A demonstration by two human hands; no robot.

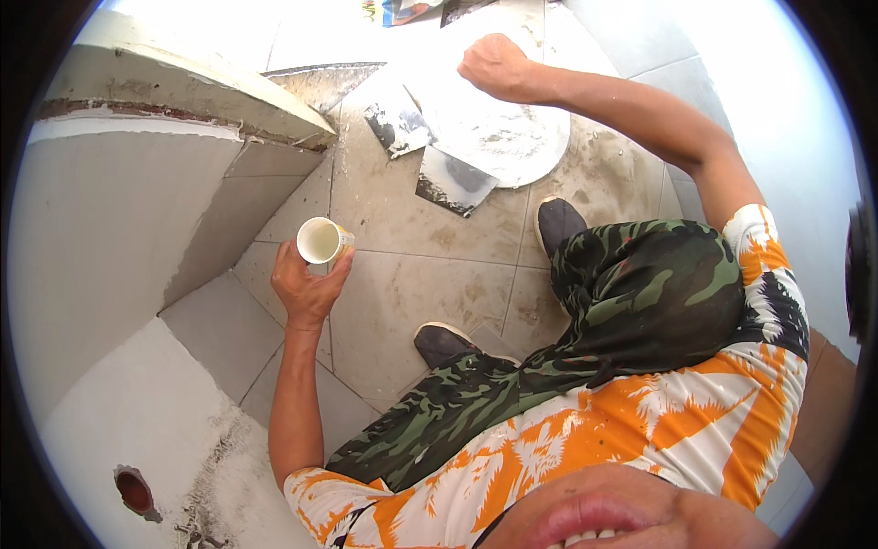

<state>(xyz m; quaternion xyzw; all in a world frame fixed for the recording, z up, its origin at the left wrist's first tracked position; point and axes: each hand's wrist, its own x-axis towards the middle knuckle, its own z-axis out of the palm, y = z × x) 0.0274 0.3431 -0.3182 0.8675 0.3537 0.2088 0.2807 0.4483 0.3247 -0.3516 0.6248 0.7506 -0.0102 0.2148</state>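
My left hand (311,285) is closed round a paper cup (346,244), white inside with some yellow on its outer side. The cup's mouth faces up, and its inside looks pale; whether anything lies in it I cannot tell. My right hand (498,67) is stretched far forward with its fingers curled into a fist. What it holds, if anything, is hidden. Below that fist a round white surface (521,146), smeared with white powder or paste, lies on the floor. Two dark, flat square pieces with white smears, a nearer one (457,179) and a farther one (399,122), lie at its left edge.
Beige floor tiles (421,288) carry brown stains. A partly tiled low wall (137,210) with a rough ledge (192,96) stands at left. The lower-left wall has a round pipe hole (134,490). A colourful bag (407,11) lies at the far edge. My shoes (558,224) rest near the white surface.
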